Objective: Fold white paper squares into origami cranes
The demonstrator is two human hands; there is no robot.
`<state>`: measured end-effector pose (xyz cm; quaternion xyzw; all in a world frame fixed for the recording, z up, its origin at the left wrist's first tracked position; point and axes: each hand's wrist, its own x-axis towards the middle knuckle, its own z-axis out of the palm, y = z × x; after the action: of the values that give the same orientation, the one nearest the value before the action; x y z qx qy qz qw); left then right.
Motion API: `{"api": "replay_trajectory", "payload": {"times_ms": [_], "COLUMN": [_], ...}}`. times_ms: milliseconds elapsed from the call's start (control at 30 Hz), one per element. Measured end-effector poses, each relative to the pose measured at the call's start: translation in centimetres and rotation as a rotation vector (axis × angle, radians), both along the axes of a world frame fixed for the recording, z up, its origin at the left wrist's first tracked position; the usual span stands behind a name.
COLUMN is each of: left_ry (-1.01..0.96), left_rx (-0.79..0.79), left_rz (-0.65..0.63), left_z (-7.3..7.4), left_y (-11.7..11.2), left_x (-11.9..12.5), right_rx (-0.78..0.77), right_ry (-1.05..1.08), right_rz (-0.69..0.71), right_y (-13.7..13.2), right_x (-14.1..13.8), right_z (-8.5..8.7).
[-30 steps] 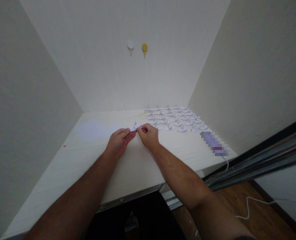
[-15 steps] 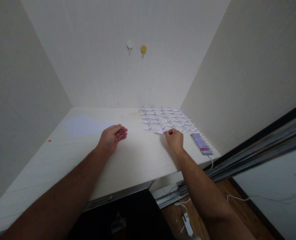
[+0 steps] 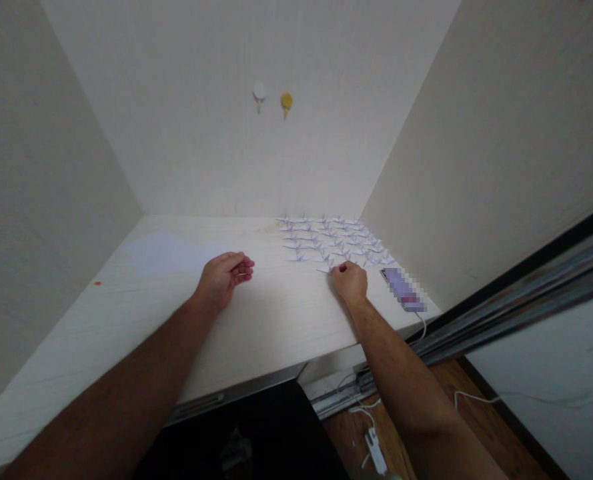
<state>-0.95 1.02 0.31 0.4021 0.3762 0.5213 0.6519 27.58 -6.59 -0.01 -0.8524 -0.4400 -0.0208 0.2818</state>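
Observation:
My right hand point(image 3: 351, 283) pinches a small white paper crane point(image 3: 325, 270) at the near edge of a group of folded cranes point(image 3: 306, 245). Several rows of these cranes stand on the white desk point(image 3: 271, 320), toward its back right. One wing of the held crane points left; the rest is hidden behind my fingers. My left hand point(image 3: 222, 277) rests at the middle left with loosely bent, parted fingers and nothing in them. Just beyond it lie pale sheets of paper point(image 3: 166, 253), spread out on the desk.
At the right edge lies a phone point(image 3: 403, 290), blurred out, with a white cable point(image 3: 423, 327) hanging from it. A white hook and a yellow hook point(image 3: 287, 101) are on the back wall. A power strip point(image 3: 375, 450) lies on the wooden floor below.
The crane in my right hand has tilted: its wing now shows narrower and slightly lower. My left hand has hardly moved.

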Motion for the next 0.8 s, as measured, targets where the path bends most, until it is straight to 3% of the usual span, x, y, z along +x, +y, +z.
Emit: {"api": "replay_trajectory", "payload": {"times_ms": [567,700,800], "left_ry": [0.02,0.032,0.07], "left_rx": [0.011,0.005,0.03], "left_rz": [0.003,0.021,0.032], "left_z": [0.1,0.1,0.0], "left_y": [-0.2,-0.2,-0.4], "left_x": [0.0,0.1,0.3], "right_rx": [0.027,0.165,0.292], "right_ry": [0.011,0.012,0.003], "right_rz": [0.026,0.029,0.175], "right_y": [-0.3,-1.4,-1.5], "right_x": [0.1,-0.8,-2.9], "right_z": [-0.3,0.6,1.7]}}
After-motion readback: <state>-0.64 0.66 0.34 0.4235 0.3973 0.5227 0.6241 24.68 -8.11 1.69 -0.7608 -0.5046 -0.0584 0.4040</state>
